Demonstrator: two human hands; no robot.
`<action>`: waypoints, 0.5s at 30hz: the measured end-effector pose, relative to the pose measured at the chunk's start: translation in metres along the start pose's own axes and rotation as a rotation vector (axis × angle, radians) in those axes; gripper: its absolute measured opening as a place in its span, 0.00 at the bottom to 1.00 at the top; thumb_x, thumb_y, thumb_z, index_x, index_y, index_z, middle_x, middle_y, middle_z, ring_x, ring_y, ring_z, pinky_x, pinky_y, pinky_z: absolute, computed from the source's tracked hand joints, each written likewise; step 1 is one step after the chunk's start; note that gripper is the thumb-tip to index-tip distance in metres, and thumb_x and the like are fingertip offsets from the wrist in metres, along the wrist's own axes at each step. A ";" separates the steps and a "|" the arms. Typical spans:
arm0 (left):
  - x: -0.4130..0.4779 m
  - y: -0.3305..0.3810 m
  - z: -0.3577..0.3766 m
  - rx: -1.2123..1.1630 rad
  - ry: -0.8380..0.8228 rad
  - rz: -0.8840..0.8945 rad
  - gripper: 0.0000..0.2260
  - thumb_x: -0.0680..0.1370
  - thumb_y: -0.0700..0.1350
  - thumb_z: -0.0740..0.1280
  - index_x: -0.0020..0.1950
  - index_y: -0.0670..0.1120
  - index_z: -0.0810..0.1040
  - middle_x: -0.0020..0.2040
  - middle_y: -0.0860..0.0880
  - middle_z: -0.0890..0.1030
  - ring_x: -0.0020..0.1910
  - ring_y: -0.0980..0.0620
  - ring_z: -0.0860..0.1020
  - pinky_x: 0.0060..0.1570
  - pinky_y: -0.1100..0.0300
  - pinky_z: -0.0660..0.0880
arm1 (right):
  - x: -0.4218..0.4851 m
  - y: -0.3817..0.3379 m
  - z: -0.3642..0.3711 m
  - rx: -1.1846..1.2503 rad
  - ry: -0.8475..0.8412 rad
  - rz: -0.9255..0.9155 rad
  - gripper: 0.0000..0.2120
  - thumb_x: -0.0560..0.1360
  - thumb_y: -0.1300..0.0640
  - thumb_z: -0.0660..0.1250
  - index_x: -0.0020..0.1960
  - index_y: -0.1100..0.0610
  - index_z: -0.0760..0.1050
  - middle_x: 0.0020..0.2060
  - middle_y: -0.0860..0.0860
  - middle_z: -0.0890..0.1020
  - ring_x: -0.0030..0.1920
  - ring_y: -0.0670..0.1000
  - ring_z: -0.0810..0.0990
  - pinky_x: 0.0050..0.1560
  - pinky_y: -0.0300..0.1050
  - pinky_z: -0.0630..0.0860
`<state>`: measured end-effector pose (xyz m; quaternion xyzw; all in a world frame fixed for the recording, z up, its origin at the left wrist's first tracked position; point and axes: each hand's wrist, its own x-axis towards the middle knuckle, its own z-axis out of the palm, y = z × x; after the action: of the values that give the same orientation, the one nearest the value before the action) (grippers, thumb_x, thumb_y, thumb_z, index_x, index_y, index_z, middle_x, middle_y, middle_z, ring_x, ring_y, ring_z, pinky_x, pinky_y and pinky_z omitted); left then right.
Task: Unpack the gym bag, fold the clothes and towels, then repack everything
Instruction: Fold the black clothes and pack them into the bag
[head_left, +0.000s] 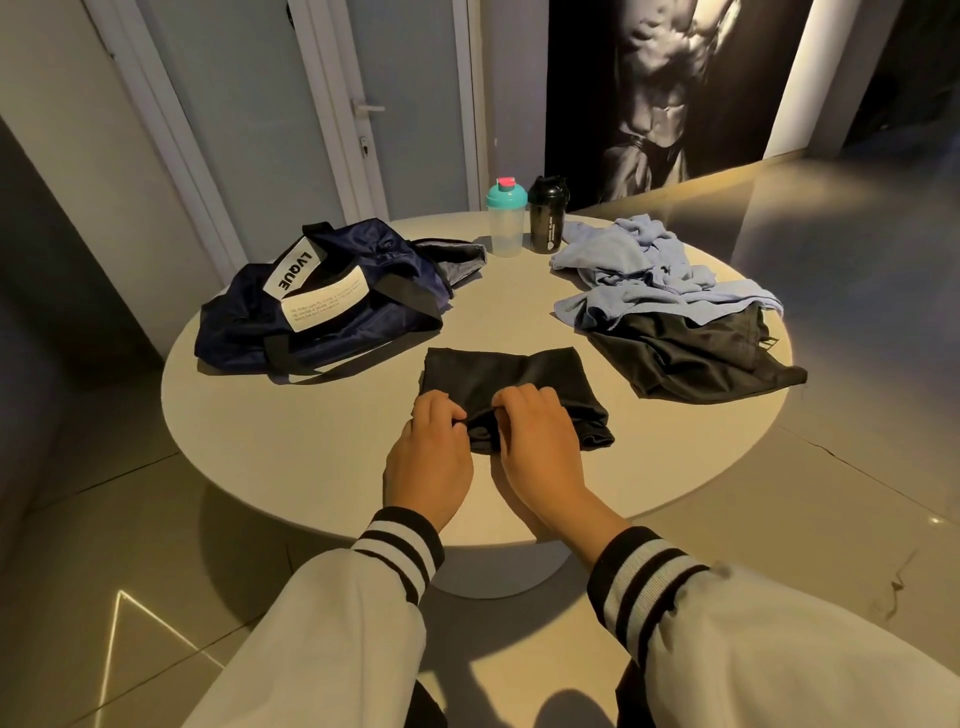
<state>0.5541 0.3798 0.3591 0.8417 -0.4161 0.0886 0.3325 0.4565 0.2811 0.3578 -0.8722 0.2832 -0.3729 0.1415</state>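
A black garment, partly folded into a rough rectangle, lies in the middle of the round table. My left hand and my right hand sit side by side at its near edge, each pinching a fold of the black cloth. The navy gym bag with a white label lies collapsed at the left. At the right, unfolded light blue towels or clothes lie heaped over another black garment.
A clear shaker bottle with a teal lid and a black shaker bottle stand at the table's far edge. Behind are white doors and a dark wall poster. Tiled floor surrounds the table.
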 end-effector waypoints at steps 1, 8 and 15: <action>-0.001 0.001 0.000 -0.007 -0.006 -0.011 0.02 0.84 0.44 0.60 0.56 0.51 0.69 0.59 0.52 0.71 0.47 0.53 0.76 0.45 0.60 0.78 | -0.001 0.000 0.000 -0.006 -0.008 -0.015 0.06 0.78 0.60 0.69 0.54 0.56 0.78 0.48 0.53 0.81 0.48 0.54 0.75 0.46 0.50 0.76; -0.002 -0.005 0.004 -0.069 -0.037 -0.042 0.10 0.81 0.42 0.63 0.61 0.51 0.70 0.61 0.50 0.72 0.58 0.50 0.73 0.56 0.56 0.77 | -0.007 0.007 0.000 -0.071 -0.120 -0.119 0.08 0.78 0.59 0.69 0.56 0.53 0.78 0.51 0.51 0.80 0.52 0.54 0.74 0.49 0.50 0.74; 0.001 -0.017 0.006 0.281 0.027 0.004 0.14 0.81 0.44 0.65 0.65 0.56 0.76 0.62 0.49 0.75 0.68 0.45 0.67 0.72 0.44 0.64 | -0.008 0.005 -0.002 -0.119 -0.104 -0.067 0.13 0.79 0.52 0.63 0.62 0.51 0.78 0.57 0.49 0.78 0.59 0.52 0.71 0.60 0.52 0.68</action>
<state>0.5667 0.3830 0.3472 0.8778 -0.3970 0.1578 0.2167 0.4490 0.2820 0.3524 -0.9062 0.2679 -0.3141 0.0913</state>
